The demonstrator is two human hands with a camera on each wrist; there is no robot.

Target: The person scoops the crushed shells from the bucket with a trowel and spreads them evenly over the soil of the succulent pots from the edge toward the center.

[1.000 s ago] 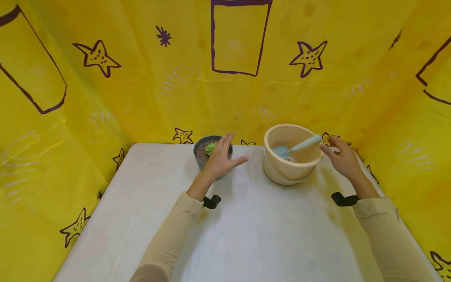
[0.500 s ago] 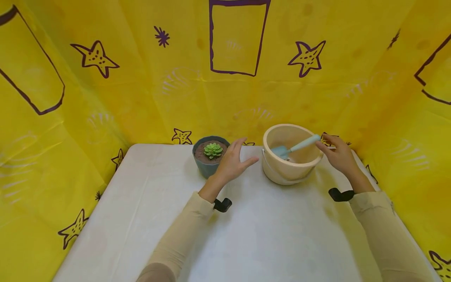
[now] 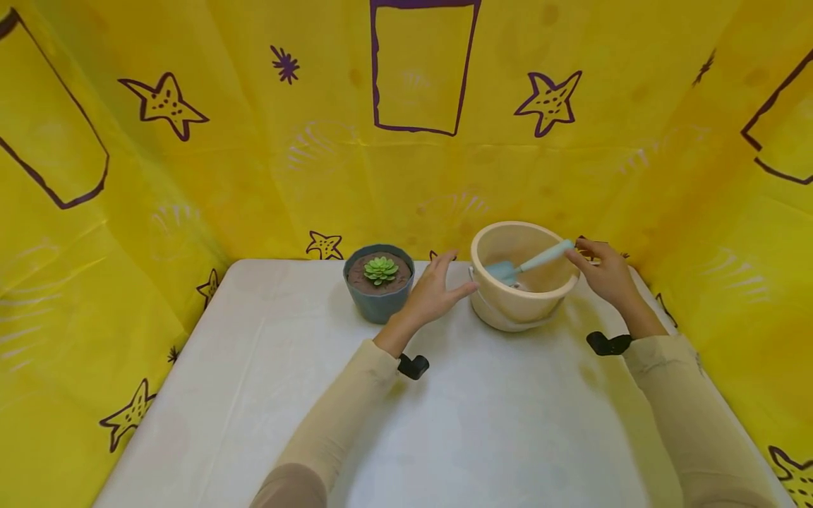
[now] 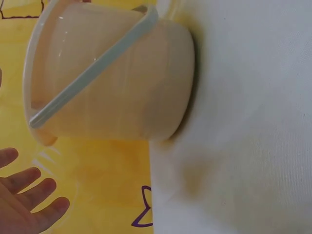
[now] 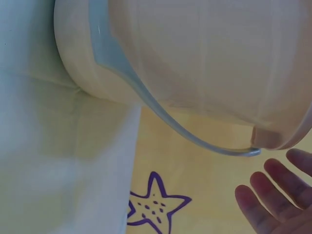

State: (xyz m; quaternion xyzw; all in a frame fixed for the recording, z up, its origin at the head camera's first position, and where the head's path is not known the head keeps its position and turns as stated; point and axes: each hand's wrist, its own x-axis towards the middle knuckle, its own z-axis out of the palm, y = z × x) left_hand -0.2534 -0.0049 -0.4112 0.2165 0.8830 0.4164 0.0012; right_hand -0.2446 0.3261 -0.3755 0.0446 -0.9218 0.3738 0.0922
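A cream bucket (image 3: 508,314) stands at the back right of the white table, its pale handle (image 4: 92,73) hanging down the front side. Inside leans a light-blue hand trowel (image 3: 540,259), its grip sticking out over the right rim. My left hand (image 3: 437,291) is between the plant pot and the bucket, fingers spread, thumb tip near the bucket's left rim. To the bucket's right is my right hand (image 3: 605,274), its fingertips by the end of the trowel's grip. In the right wrist view the fingers (image 5: 256,207) are extended with nothing between them.
A blue-grey pot (image 3: 376,305) with a green succulent (image 3: 381,270) in brown soil stands left of my left hand. Yellow cloth walls (image 3: 419,169) with purple drawings rise behind and beside the white table (image 3: 483,423).
My left hand has moved right, away from the plant pot towards the bucket, uncovering the succulent. My right hand has shifted slightly left, closer to the bucket. Bucket and trowel stay put.
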